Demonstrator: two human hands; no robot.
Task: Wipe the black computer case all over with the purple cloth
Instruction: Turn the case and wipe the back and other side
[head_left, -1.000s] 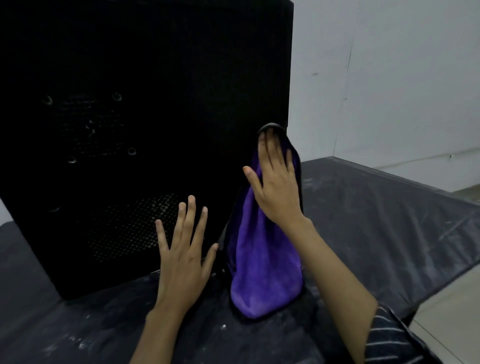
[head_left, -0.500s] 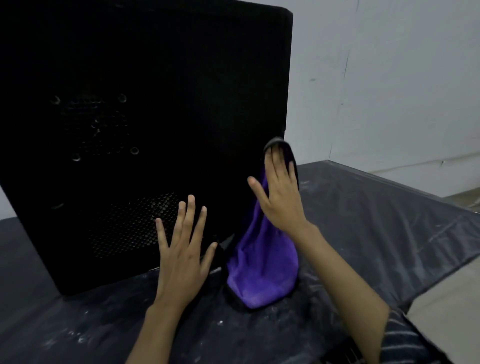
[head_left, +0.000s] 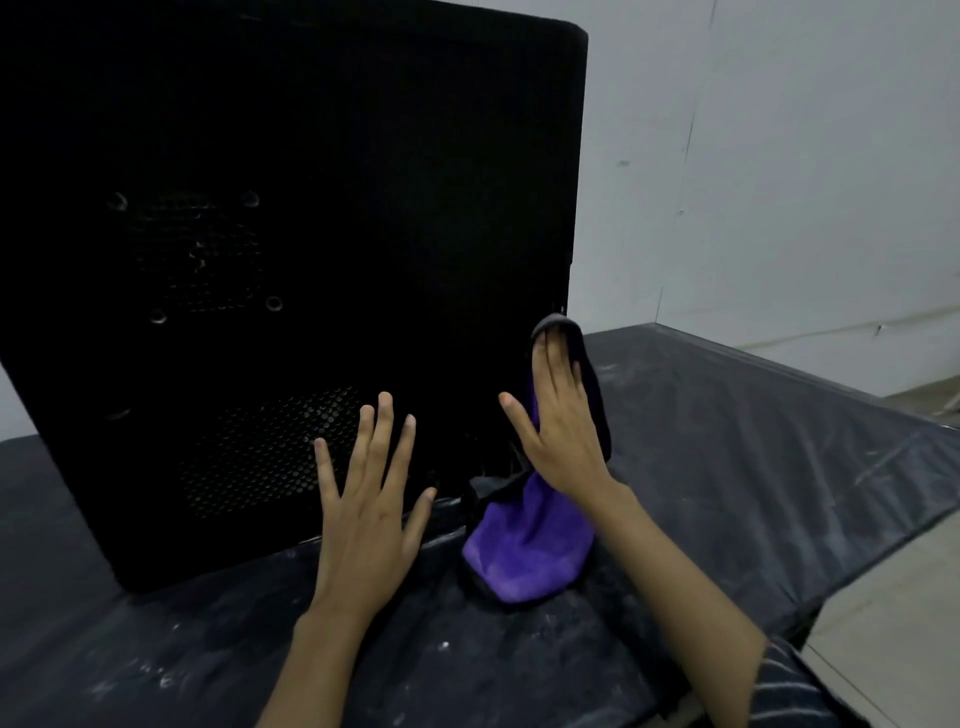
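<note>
Toward the near edge of the worktop (head_left: 753, 447): black computer case (head_left: 311, 156), upright, boxy, matte, with perforated vent grilles. Purple cloth (head_left: 524, 551), plush and dark-trimmed, hangs against the case's right edge, tail bunched on the worktop. Right hand (head_left: 563, 441), fingers (head_left: 550, 374) straight and together, presses the cloth to the case. It sits lower than a second ago, so this edge pass is probably nearing the bottom. Left hand (head_left: 363, 519), fingers spread, braces the panel, unmoved. Worktop cover is dark, wrinkled, dust-streaked.

Case (head_left: 311, 156) cropped left — cloth (head_left: 524, 551) partly hidden.
</note>
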